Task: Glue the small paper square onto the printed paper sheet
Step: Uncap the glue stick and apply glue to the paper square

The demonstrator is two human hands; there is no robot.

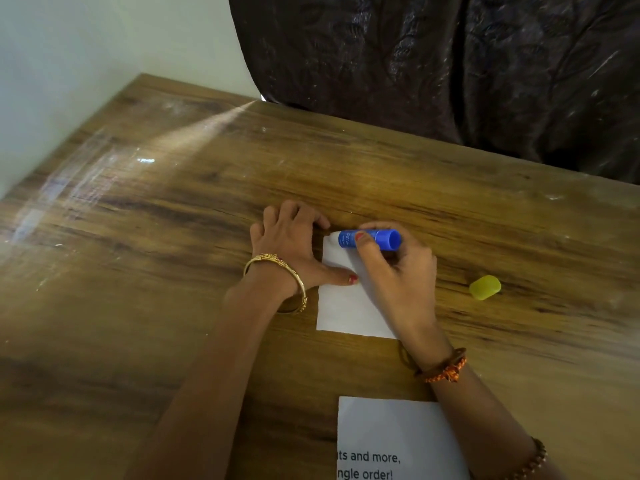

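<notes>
1. I read print only on the printed paper sheet (391,434), which lies at the near edge of the bench (138,271): "…ts and more," above "…ngle order!", both lines cut off on the left. The glue stick (369,239) carries white lettering on its blue barrel, too small for me to read.
2. I count one small paper square (343,306), one printed sheet, one glue stick and one yellow cap (485,287).
3. The small paper square lies flat near the middle of the bench, farther from the near edge than the printed sheet and apart from it.
4. My left hand (294,244) presses flat on the square's left side, fingers spread, thumb across the paper, gripping nothing.
5. My right hand (398,271) holds the glue stick, barrel lying almost level, its pale tip touching the square's far left corner.
6. The yellow cap rests alone on the bench towards the right edge, well apart from the square.
</notes>
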